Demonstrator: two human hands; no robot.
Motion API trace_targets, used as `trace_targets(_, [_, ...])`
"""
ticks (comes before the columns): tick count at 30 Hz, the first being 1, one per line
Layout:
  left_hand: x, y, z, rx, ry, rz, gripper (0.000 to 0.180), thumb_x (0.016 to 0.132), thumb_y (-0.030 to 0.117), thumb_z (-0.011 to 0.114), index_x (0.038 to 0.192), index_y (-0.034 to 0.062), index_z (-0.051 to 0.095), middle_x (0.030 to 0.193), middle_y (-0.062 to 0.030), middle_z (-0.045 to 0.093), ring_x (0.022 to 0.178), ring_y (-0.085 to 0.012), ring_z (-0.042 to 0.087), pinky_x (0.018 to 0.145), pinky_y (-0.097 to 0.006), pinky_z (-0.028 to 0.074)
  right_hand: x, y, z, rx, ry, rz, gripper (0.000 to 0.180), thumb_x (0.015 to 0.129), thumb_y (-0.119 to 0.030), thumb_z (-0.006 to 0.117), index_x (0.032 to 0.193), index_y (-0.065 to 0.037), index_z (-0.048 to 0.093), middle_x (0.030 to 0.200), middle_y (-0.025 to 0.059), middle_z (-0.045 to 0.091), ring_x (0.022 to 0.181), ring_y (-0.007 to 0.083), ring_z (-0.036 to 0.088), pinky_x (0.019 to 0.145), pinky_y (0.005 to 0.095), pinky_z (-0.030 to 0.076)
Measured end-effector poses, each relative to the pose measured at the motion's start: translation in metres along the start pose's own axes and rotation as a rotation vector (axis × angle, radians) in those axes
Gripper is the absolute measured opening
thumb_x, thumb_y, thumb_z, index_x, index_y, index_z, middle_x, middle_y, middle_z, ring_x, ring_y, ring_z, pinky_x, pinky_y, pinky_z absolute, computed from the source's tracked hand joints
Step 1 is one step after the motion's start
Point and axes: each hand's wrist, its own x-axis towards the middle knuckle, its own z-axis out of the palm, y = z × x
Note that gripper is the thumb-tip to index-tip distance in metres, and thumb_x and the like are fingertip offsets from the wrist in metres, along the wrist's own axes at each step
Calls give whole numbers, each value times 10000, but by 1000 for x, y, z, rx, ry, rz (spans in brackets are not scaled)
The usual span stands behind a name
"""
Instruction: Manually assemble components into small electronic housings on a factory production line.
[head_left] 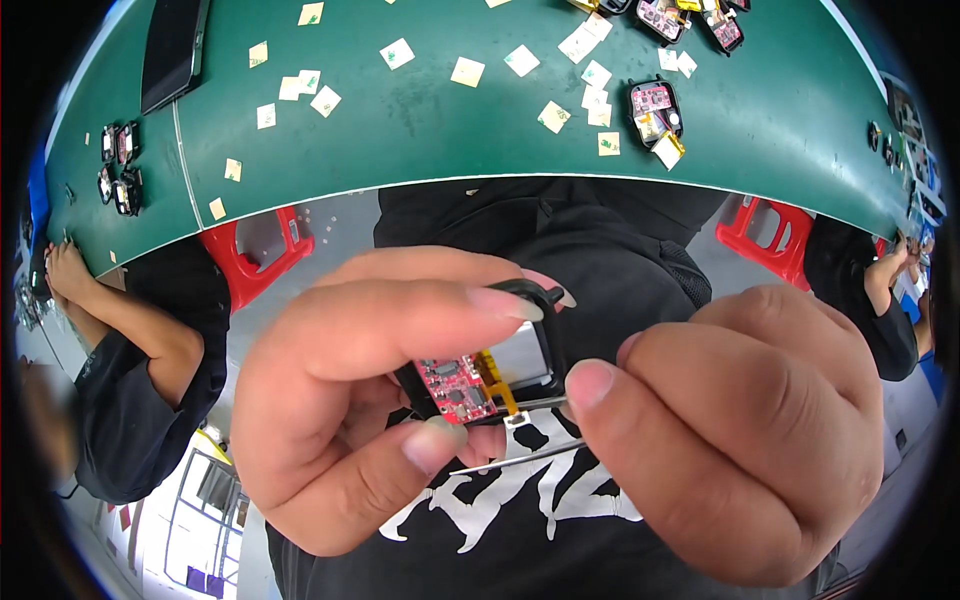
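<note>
My left hand (365,390) is closed round a small black device casing (556,345), holding it above my lap. Inside the casing are a red circuit board (452,385) and a silver battery cell (522,350). An orange flex cable (503,388) runs out from the board and ends in a small white-edged piece just past the casing. My right hand (740,420) pinches metal tweezers (525,457) with their two prongs apart. One prong reaches the end of the flex cable; the other points left below it. Whether the prong touches the cable I cannot tell.
On the green table (330,150) lie many pale square stickers (467,71) and an opened device (655,115). More opened devices (665,18) sit at the far right, others (122,165) at left beside a dark flat panel (175,50). Co-workers' arms (150,320) and red stools (770,235) flank me.
</note>
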Motion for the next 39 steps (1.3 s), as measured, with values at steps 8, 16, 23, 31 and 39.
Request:
trace_targets(8, [0, 0, -10, 205, -107, 112, 466, 910, 150, 685, 1293, 29, 449, 1244, -314, 514, 1071, -287, 630, 827, -325, 569, -2, -5, 1, -50, -18, -3, 325, 622, -122, 747, 892, 46, 675, 727, 99, 608, 485, 152, 490, 396, 264, 343])
trace_targets(16, [-8, -5, -8, 309, -67, 220, 461, 908, 20, 635, 1309, -32, 415, 1248, -367, 488, 879, -231, 689, 727, -258, 591, -10, 4, -4, -60, -14, -14, 341, 627, -127, 772, 898, 52, 670, 718, 90, 607, 494, 154, 491, 401, 274, 337])
trace_targets(23, [-5, -8, -12, 482, -82, 358, 541, 842, -102, 616, 1326, -116, 374, 1253, -431, 479, 897, -237, 690, 745, -263, 580, -17, 21, 2, 500, 1, 72, 389, 689, -139, 876, 973, 42, 681, 700, 40, 632, 453, 113, 440, 379, 266, 283])
trace_targets(31, [-3, -9, -13, 629, -108, 435, 611, 805, -98, 645, 1344, -165, 364, 1249, -460, 488, 998, -330, 680, 858, -327, 549, -15, 22, 23, 422, 72, 7, 224, 694, 37, 764, 915, 11, 733, 615, 14, 589, 405, 98, 416, 353, 254, 261])
trace_targets(39, [-3, -10, -12, 657, -86, 434, 604, 794, -71, 687, 1330, -163, 424, 1232, -425, 527, 1041, -379, 669, 844, -351, 559, -11, 16, 19, 587, -48, 154, 289, 710, 45, 738, 997, 16, 719, 586, 31, 582, 404, 125, 439, 359, 270, 291])
